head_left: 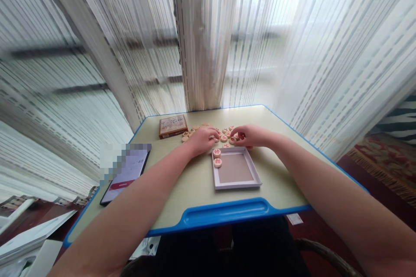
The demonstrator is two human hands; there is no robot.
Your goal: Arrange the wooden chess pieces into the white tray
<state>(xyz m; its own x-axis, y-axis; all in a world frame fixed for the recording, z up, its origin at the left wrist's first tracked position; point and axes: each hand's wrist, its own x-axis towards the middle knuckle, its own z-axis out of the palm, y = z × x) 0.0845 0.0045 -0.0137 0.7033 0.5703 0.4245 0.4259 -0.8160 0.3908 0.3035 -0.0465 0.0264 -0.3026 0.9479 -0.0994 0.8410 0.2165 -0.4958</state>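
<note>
Both my hands reach over a small beige table (279, 181) with a blue rim. My left hand (203, 138) rests curled on a scatter of round wooden chess discs (224, 135) with red characters. My right hand (248, 135) is beside it, fingers pinched on one disc among the scatter. Just in front of the hands lies a shallow white box tray (235, 184) with a brown floor. Two discs (217, 157) lie in the tray's far left corner, one behind the other.
A brown box lid (173, 126) lies at the table's far left. A phone (126, 175) sits near the left edge. White sheer curtains (208, 34) hang close behind the table. A patterned rug (386, 160) is at the right.
</note>
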